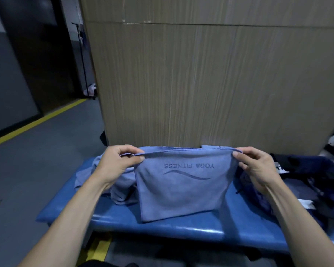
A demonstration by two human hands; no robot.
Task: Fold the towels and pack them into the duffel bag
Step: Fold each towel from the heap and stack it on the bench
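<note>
Blue bench (162, 229) below hands | left hand (118, 163), right hand (256, 166) pinched folded towel (181, 189) corners | risk: layers slipping, fold opening near duffel bag (307, 176).

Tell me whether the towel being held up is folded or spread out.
Folded. The held towel hangs doubled, two edges together along the top, pinched at the corners by the left hand and right hand.

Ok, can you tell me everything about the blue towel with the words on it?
The towel is a soft-looking, light blue cloth with stitched edges. It reads YOGA FITNESS, upside down from here, above a wavy line. It looks folded over and hangs flat. The left hand and right hand pinch its top corners, stretching the edge between them. Its bottom rests on the blue padded bench.
</note>
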